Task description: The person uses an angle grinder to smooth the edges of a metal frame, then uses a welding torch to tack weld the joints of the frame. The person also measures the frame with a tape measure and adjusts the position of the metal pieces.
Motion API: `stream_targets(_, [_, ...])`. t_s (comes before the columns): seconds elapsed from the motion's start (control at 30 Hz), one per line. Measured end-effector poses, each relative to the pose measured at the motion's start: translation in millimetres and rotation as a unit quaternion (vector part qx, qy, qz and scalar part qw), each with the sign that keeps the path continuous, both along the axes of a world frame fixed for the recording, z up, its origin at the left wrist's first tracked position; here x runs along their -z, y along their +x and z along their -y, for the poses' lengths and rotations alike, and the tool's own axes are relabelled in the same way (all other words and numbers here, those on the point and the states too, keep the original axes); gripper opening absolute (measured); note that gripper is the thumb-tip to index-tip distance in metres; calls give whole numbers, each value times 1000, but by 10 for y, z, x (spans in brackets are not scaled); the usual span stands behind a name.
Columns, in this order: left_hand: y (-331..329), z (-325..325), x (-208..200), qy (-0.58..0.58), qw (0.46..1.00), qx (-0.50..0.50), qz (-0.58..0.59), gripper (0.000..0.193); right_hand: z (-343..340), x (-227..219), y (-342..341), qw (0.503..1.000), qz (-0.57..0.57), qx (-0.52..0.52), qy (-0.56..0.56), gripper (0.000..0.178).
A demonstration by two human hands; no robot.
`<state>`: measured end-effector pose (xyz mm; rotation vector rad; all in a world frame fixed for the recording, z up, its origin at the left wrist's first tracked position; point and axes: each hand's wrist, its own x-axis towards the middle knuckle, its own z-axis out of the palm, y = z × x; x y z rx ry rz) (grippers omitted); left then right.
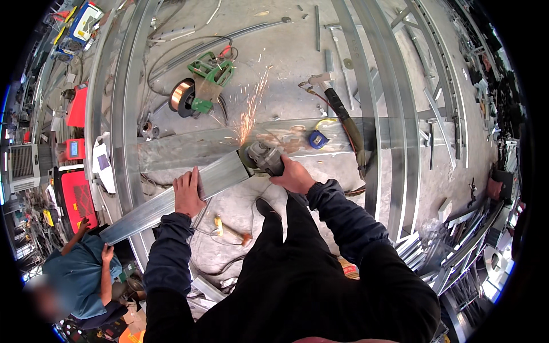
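My right hand (294,176) is closed round a grey angle grinder (266,158). Its disc meets the near end of a long square metal tube (224,174), and orange sparks (247,120) fly up and away from there. On the tube, a little left of that end, my left hand (187,194) grips it with the fingers over its top. The tube slopes down to the lower left, where a co-worker's hand (107,254) is at its far end. The grinder's guard and body hide part of the cut.
A blue tape measure (318,139) sits on a flat metal beam (189,151) crossing between long steel rails (123,103). Beyond are a wire spool (183,97) and a green wire feeder (211,71). A welding torch (343,111) lies right; a hammer (233,231) lies near my feet.
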<state>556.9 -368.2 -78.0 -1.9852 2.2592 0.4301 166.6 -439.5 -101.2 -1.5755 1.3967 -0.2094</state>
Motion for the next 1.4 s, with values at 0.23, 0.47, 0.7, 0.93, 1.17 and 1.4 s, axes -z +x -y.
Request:
stream_targets(0.23, [-6, 34, -46, 14, 1000, 1, -5, 118, -56, -94, -114, 1000, -16, 6, 0, 64])
stream_targets(0.47, [15, 17, -30, -2, 1000, 8, 6, 119, -29, -49, -63, 1000, 6, -7, 6, 68])
stream_targets(0.7, [131, 9, 123, 34, 999, -12, 28, 115, -529, -189, -554, 997, 48, 15, 57, 80])
stream_targets(0.93, [195, 143, 39, -69, 997, -4, 24, 85, -834, -1, -703, 979, 118, 138, 95, 60])
stream_targets(1.17, [239, 133, 185, -66, 997, -22, 46, 82, -696, -527, -620, 891, 344, 242, 171, 46])
stream_targets(1.4, [265, 284, 522, -56, 993, -33, 101, 101, -524, -786, -623, 861, 400, 271, 159, 61])
